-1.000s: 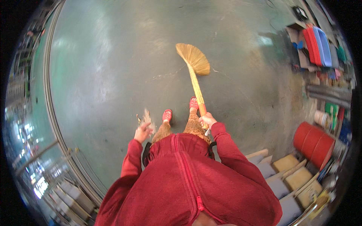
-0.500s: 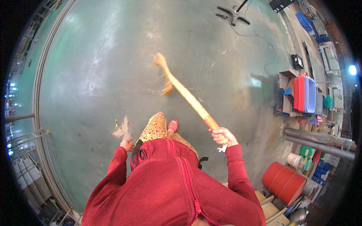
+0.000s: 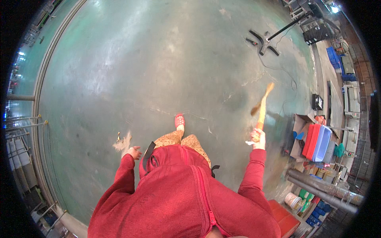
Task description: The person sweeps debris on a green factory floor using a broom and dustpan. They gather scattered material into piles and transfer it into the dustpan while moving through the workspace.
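From my remote seat, I see the slim, yellow straw broom (image 3: 262, 114) out on the right, its bristle end pointing toward the far side. The right hand (image 3: 258, 137) is clamped on the handle near its end, fingers wrapped together, with a small, soft-looking white scrap (image 3: 249, 142) showing just left of the grip. The left hand (image 3: 134, 152) hangs near the hip on the left, fingers loosely curled and a little apart, with nothing visible in them. The bristles are blurred, so I can't fairly say whether they touch the smooth grey-green floor (image 3: 166, 75).

A flat, pale, powdery patch of debris (image 3: 123, 143) lies on the near left, well apart from the broom. For a good stroke, I'd lay the bristles flat, draw them low and steadily from the right toward that patch, and ease off before reaching it, since a flick could scatter the fine stuff. I'd keep the wrist firm and the swing short of the thin black cord (image 3: 278, 68) and the black metal star-shaped base (image 3: 262, 42) on the far right, and clear of the red openwork sandal (image 3: 179, 119) in the middle.
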`<state>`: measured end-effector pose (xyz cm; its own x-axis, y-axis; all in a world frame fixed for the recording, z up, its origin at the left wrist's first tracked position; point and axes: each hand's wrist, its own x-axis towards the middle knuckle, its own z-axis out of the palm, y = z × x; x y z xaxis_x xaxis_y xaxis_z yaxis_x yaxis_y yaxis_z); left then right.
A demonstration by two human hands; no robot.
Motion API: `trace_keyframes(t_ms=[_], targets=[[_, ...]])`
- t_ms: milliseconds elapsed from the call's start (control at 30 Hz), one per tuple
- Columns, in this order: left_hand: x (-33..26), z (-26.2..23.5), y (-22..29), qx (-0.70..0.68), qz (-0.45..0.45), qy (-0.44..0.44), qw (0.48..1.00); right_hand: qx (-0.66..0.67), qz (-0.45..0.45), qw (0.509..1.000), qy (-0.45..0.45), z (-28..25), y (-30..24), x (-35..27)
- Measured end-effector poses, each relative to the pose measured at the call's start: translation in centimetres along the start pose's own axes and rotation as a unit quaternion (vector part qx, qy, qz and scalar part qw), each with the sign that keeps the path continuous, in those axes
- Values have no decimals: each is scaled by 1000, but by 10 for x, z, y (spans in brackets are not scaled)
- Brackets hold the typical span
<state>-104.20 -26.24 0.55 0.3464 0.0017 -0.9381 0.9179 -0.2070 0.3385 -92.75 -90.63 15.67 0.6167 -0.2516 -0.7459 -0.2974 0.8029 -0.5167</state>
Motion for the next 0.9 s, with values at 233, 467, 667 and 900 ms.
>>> trace_keyframes(t_ms=[233,467,667,900], targets=[[-13,33,150,29,194,50,979,27,-46,998,24,22,-85,101],[-23,26,117,36,14,160,986,-116,114,987,-12,142,-60,270],[-58,40,120,-34,-128,149,980,-530,131,837,-19,231,67,335],[-30,94,232,-66,6,124,990,-740,60,642,-191,208,182,295]])
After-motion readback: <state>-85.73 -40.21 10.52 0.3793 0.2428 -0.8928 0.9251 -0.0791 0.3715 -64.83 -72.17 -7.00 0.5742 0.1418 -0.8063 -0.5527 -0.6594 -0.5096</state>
